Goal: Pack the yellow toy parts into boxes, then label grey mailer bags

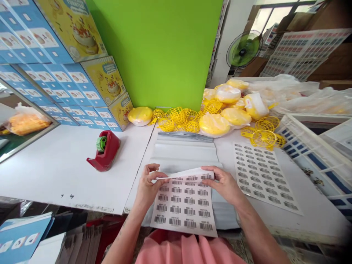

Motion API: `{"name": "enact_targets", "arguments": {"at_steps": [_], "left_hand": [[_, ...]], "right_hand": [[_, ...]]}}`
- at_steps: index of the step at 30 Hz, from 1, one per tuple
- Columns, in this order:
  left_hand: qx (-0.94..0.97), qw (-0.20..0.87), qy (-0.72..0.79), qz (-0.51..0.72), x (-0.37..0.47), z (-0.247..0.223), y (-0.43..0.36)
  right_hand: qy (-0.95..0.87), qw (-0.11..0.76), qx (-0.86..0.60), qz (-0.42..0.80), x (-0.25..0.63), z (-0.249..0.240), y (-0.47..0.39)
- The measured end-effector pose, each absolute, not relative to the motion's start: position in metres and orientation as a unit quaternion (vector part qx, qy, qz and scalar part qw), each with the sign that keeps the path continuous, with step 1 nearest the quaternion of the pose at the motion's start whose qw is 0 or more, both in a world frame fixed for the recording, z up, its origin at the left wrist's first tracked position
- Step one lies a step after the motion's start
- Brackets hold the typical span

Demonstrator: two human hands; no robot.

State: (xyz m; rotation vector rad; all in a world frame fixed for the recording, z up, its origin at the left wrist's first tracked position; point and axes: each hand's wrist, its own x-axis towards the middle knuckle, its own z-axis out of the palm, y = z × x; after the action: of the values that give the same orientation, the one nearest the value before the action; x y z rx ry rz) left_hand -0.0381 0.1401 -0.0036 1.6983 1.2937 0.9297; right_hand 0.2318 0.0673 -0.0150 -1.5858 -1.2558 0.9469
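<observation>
A sheet of barcode labels [183,209] lies over a stack of grey plastic mailing bags [187,152], its far edge lifted and curled. My left hand [150,183] pinches that edge at its left corner between thumb and fingers. At the right corner, my right hand [221,181] grips the same sheet, thumb in front and fingers behind. Rows of black barcodes with printed text cover the sheet. A second barcode label sheet [264,174] rests flat on the table to the right of my right hand.
A red tape dispenser [107,152] stands at left, near stacked blue and yellow boxes [96,80]. Yellow plastic strainers [178,117] and wrapped yellow items [214,124] line the back before a green panel [156,51]. White crates [310,157] border the right; a fan [243,51] is behind.
</observation>
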Motion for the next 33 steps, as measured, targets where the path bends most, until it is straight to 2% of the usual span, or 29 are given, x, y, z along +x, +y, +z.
{"name": "enact_targets", "arguments": {"at_steps": [3,5,11,17,23,33], "left_hand": [[0.691,0.395,0.497,0.347,-0.039,0.004,0.136],[0.695,0.404,0.501,0.319,-0.04,0.008,0.133],[0.709,0.382,0.535,0.256,-0.053,0.006,0.131],[0.781,0.233,0.52,0.255,-0.031,-0.001,0.142],[0.844,0.248,0.44,0.182,0.016,-0.021,0.15],[0.84,0.245,0.45,0.179,0.025,-0.054,0.152]], "right_hand": [[-0.55,0.459,-0.65,0.252,0.232,-0.01,0.069],[-0.563,0.472,-0.646,0.21,0.233,-0.006,0.07],[-0.532,0.404,-0.623,0.407,0.232,-0.003,0.073],[-0.541,0.385,-0.638,0.39,0.218,-0.02,0.09],[-0.567,0.348,-0.639,0.385,0.216,-0.026,0.1],[-0.724,0.233,-0.626,0.173,0.223,-0.033,0.114]]}}
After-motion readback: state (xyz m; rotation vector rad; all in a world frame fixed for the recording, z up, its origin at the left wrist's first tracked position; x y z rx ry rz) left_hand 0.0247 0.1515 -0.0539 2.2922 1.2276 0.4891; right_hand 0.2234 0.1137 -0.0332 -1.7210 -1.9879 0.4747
